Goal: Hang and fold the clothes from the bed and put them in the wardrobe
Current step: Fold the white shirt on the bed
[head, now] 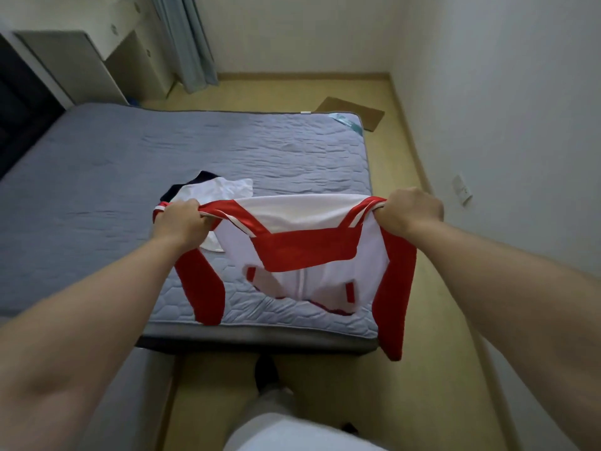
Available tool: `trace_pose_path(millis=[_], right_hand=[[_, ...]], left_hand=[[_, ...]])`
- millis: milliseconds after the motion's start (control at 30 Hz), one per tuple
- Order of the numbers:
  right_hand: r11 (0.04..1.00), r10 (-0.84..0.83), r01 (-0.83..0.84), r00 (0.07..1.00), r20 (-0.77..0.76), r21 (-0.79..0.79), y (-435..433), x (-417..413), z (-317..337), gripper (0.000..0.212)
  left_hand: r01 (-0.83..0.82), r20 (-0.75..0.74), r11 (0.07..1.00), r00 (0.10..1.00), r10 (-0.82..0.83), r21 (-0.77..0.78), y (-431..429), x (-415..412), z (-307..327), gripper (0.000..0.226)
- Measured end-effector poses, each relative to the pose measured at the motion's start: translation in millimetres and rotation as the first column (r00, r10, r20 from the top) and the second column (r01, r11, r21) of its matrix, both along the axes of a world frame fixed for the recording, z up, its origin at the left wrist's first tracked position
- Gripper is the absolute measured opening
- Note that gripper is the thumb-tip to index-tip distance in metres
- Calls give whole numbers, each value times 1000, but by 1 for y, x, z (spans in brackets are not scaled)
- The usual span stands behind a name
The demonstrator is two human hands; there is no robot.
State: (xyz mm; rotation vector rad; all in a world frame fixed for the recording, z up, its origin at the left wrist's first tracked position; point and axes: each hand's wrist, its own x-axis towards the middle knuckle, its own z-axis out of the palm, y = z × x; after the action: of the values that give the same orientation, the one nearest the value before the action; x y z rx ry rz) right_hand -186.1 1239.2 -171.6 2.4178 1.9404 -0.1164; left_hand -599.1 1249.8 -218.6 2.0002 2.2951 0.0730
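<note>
While the fingers [195, 208] of the left hand [180, 222] are curled tight round one shoulder of a red and white jacket [309, 245], the fingers [385, 213] of the right hand [411, 208] are bunched into a fist round the other shoulder. Both hands clamp the cloth and pull the top edge taut between them. The jacket is held up over the near end of the bed [113, 177], its front toward the person, with a broad red band across the chest and a white body below it. Its lower part sags down onto the grey quilted mattress. One red sleeve [201, 288] hangs under the left forearm, and its cuff lies close to the near edge of the bed. The other red sleeve [395, 304] hangs past the bed's corner, over the floor [390, 164]. Just beyond the left hand, a crumpled white and dark garment [214, 187] lies on the mattress, partly hidden by the jacket. A flat piece of cardboard [353, 110] lies on the floor beyond the far corner of the bed. A pale blue curtain [188, 43] hangs against the far wall, and a socket plate [461, 189] sits low on the wall to the right.
</note>
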Motion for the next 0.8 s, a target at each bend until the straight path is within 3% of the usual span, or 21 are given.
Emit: trace_pose_path(millis=[133, 300, 500, 600, 733, 800], right_hand=[[997, 38, -36, 999, 32, -69, 14, -1, -17, 40], [979, 29, -18, 998, 51, -204, 62, -11, -76, 36], [911, -213, 191, 977, -21, -365, 152, -24, -182, 38], [863, -263, 217, 964, -38, -456, 191, -27, -237, 39], [847, -235, 178, 971, -53, -501, 245, -19, -302, 41], [837, -220, 160, 974, -54, -524, 276, -10, -334, 43]], left_hand=[[-43, -3, 998, 999, 43, -40, 12, 7, -14, 61], [-82, 11, 978, 996, 86, -192, 61, 12, -70, 47], [-97, -2, 929, 995, 103, -356, 162, 20, -167, 42], [-84, -36, 907, 996, 76, -413, 207, 23, -216, 39], [-95, -14, 911, 995, 98, -402, 264, 32, -275, 59], [-121, -16, 910, 992, 125, -397, 289, 40, -306, 58]])
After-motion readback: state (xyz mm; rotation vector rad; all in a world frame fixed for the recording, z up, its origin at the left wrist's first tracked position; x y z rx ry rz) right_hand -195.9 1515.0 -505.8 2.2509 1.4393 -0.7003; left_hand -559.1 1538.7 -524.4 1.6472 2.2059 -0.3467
